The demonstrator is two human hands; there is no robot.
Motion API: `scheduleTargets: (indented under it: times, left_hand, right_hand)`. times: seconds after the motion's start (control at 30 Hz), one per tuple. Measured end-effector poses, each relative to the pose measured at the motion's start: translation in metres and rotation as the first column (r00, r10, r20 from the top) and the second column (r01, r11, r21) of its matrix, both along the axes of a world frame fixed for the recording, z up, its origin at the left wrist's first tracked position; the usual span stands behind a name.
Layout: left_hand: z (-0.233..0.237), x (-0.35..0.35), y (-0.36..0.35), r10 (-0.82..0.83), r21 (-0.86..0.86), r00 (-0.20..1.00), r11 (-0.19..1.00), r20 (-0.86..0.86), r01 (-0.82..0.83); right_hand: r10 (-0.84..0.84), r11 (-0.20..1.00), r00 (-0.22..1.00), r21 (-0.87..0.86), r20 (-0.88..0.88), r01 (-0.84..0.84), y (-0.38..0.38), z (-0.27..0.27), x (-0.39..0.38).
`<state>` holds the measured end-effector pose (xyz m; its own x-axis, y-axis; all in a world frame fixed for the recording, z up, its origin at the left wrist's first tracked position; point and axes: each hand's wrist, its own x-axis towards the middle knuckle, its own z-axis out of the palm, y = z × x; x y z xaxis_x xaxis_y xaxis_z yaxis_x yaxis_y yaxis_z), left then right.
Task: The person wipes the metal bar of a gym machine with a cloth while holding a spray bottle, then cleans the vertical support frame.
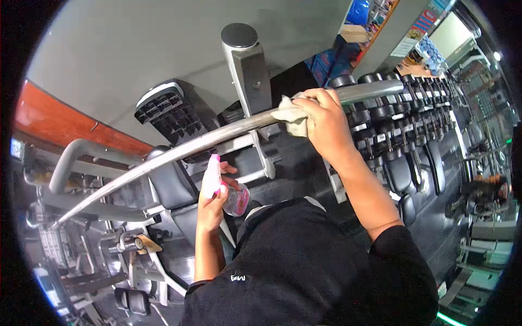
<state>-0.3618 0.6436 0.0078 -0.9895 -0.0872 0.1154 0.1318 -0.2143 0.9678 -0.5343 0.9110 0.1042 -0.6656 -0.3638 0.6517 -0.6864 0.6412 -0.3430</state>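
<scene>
My right hand [328, 122] is closed around a pale cloth [294, 116], pressing it against a long metal bar [201, 142]. The bar runs across the view at a slant, from the lower left to a darker grey end at the upper right. Below the bar, my left hand [211, 209] grips a spray bottle [237, 200] with a white and pink trigger head and a clear body. The bottle is apart from the bar. The cloth hides part of the bar and some of my right fingertips.
Racks of dumbbells [399, 106] stand to the right. A grey machine post [251, 76] and a black-padded bench [173, 182] are beyond and below the bar. More gym machines [130, 244] fill the lower left. A person [484, 190] is at the far right.
</scene>
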Motion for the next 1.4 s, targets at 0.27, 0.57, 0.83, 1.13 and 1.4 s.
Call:
scheduleTargets:
  times: [0.27,0.57,0.83,1.13,1.4]
  left_hand:
    - [0.012,-0.014,0.08,0.115,0.068,0.993,0.991,-0.042,-0.112]
    - [0.024,-0.033,0.17,0.162,0.063,0.985,0.985,-0.061,-0.158]
    - [0.021,-0.032,0.213,0.248,0.093,0.969,0.965,0.003,-0.247]
    - [0.016,-0.035,0.197,0.264,0.077,0.964,0.961,0.018,-0.265]
    - [0.012,-0.036,0.189,0.262,0.046,0.965,0.964,0.028,-0.263]
  right_hand:
    - [0.096,0.987,0.993,0.136,-0.062,-0.087,0.037,0.001,-0.051]
    - [0.182,0.669,0.707,0.441,0.683,-0.599,0.025,0.014,-0.137]
    - [0.555,0.832,0.83,-0.05,0.053,-0.553,0.063,-0.012,-0.1]
    - [0.13,0.98,0.983,-0.168,0.129,-0.108,0.18,0.001,-0.109]
    - [-0.524,0.845,0.852,0.128,-0.003,0.52,0.236,-0.012,-0.128]
